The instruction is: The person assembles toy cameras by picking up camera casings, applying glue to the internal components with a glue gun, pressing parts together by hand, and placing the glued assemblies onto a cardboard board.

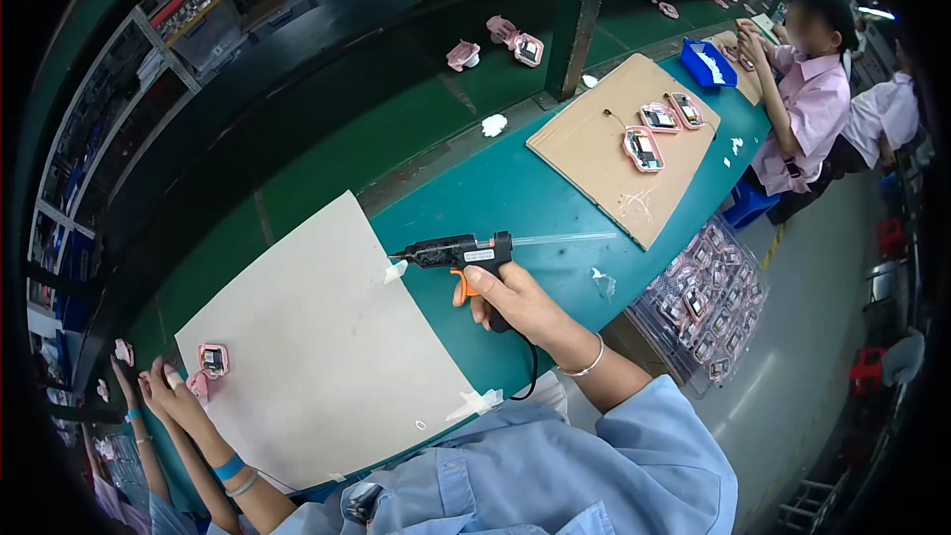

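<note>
My right hand is wrapped round the handle of a black hot glue gun with an orange trigger. A clear glue stick sticks out of its back, and its nozzle points left over the edge of the pale board. At the lower left, my left hand, with a blue wristband, has its fingers stretched out beside an open pink case with dark electronics inside. Whether the fingertips touch the case cannot be made out.
A brown cardboard sheet bears several pink cases. Beyond lie a blue tray and a co-worker in pink. A crate of cases stands at right. Other people's arms reach in at lower left. A metal post rises behind.
</note>
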Action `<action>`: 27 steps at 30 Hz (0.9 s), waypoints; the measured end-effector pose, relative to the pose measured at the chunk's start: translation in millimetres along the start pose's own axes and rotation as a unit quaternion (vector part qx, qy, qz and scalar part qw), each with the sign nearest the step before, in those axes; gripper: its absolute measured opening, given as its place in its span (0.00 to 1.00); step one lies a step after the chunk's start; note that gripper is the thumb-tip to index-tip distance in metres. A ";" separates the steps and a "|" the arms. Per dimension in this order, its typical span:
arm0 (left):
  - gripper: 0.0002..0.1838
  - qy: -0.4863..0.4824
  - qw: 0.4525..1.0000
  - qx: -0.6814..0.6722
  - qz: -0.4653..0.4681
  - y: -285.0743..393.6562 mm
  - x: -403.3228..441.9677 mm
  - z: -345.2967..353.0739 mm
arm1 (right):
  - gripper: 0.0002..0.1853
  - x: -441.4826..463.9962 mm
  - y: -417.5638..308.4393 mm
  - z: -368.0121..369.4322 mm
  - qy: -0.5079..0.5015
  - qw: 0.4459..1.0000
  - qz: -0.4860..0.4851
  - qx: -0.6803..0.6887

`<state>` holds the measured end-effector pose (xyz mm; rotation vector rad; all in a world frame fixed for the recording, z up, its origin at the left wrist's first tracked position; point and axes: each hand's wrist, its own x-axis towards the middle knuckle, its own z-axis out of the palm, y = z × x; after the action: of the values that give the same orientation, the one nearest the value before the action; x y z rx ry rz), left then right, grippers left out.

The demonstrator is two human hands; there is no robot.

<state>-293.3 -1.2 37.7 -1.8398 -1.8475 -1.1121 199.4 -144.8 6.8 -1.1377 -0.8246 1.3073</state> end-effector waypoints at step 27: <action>0.10 -0.257 0.920 -0.130 0.266 473.7 29.7 368.2 | 0.14 -23.7 -2.7 -67.5 0.083 0.990 -0.001 0.111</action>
<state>261.0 217.4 -38.3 -2.7758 -1.2959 -0.7405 260.9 -178.9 -6.4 -1.0511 -0.5436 1.2497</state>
